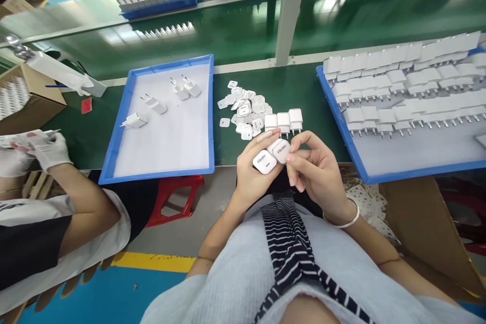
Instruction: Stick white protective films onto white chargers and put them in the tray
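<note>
My left hand [248, 174] is closed around two white plug chargers. One charger [265, 162] shows its printed end face with a small port slot. Against the end of the other, my right hand [315, 164] pinches a printed white cover plate [281, 151] between thumb and fingertip; whether it is seated cannot be made out. Just beyond my hands, three white chargers [283, 121] stand side by side on the green bench. Behind and left of them lies a loose pile of small white cover plates [246, 110].
To the left, a blue-rimmed tray [210, 111] holds several plug chargers. A second blue tray [364, 164] at right carries rows of chargers. An upright post [288, 10] rises behind the bench. A co-worker's gloved hand [49, 151] is at far left, near a cardboard box [41, 93].
</note>
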The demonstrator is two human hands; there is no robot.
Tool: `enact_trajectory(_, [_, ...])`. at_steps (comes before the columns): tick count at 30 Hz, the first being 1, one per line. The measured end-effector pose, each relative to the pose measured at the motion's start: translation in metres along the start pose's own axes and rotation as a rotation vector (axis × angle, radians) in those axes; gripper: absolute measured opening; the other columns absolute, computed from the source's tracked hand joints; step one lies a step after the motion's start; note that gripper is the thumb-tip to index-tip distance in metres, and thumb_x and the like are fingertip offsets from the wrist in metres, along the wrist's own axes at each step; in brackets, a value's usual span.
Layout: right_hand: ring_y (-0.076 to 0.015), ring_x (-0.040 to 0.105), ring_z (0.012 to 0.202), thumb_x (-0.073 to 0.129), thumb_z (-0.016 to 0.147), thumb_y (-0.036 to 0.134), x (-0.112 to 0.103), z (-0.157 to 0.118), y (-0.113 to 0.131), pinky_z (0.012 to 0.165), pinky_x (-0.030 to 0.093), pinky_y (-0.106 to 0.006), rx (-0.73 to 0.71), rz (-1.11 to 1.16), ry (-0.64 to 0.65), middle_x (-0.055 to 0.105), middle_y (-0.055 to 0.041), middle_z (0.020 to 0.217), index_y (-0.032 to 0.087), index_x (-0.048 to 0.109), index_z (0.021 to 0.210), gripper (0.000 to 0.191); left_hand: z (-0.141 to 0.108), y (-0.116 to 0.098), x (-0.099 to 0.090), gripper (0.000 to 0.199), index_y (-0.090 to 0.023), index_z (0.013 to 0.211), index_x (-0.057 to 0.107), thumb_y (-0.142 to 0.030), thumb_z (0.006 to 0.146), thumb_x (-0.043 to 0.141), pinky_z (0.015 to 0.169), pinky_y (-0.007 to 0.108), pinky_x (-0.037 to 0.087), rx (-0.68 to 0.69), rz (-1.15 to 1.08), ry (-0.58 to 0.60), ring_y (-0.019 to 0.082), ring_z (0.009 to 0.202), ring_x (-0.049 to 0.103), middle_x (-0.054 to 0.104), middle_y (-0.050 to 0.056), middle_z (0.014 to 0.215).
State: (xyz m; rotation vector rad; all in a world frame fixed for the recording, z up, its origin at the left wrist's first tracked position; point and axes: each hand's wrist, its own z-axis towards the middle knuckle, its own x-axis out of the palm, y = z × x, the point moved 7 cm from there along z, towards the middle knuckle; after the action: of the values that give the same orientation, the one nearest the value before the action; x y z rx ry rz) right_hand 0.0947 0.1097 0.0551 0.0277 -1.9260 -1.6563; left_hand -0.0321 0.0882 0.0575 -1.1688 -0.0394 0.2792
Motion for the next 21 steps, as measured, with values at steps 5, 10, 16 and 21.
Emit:
enact_trajectory(5, [-0.0075, 0.04, 0.039, 0.067, 0.094, 0.022, -0.005, -0.002, 0.011, 0.04, 0.029, -0.021, -0.152, -0.197, -0.136, 0.055, 0.0095, 0.052, 0.025, 0.051, 0.094, 0.016, -0.001, 0.001, -0.002, 0.044, -0.025, 0.122, 0.072, -0.014, 0.08, 0.08, 0.11, 0.04, 0.054, 0.011, -0.013, -0.001, 0.023, 0.126, 0.067, 0.071, 0.008, 0.133])
enact_trajectory(10, [-0.0164, 0.054, 0.079, 0.083, 0.074, 0.022, -0.005, -0.005, 0.025, 0.062, 0.048, -0.029, -0.391, -0.596, -0.339, 0.054, -0.0007, 0.096, 0.027, 0.053, 0.115, 0.051, -0.001, -0.005, -0.004, 0.04, -0.024, 0.124, 0.07, -0.018, 0.085, 0.076, 0.112, 0.041, 0.053, 0.069, 0.073, 0.002, 0.023, 0.127, 0.065, 0.071, 0.009, 0.132])
enact_trajectory(16, [-0.0269, 0.051, 0.122, 0.078, 0.077, 0.026, 0.005, 0.001, 0.016, 0.09, 0.054, -0.041, -0.411, -0.73, -0.234, 0.048, -0.0083, 0.136, 0.031, 0.046, 0.132, 0.064, -0.004, -0.007, -0.004, 0.039, -0.025, 0.126, 0.07, -0.022, 0.087, 0.074, 0.11, 0.044, 0.055, 0.122, 0.118, -0.005, 0.024, 0.126, 0.066, 0.072, 0.009, 0.132])
enact_trajectory(21, [-0.0292, 0.048, 0.131, 0.076, 0.08, 0.026, 0.009, 0.003, 0.01, 0.098, 0.053, -0.045, -0.419, -0.719, -0.165, 0.042, -0.0103, 0.144, 0.031, 0.043, 0.136, 0.065, -0.002, 0.001, 0.001, 0.039, -0.025, 0.122, 0.072, -0.026, 0.084, 0.078, 0.107, 0.041, 0.057, 0.021, 0.042, 0.03, 0.024, 0.123, 0.068, 0.073, 0.009, 0.129])
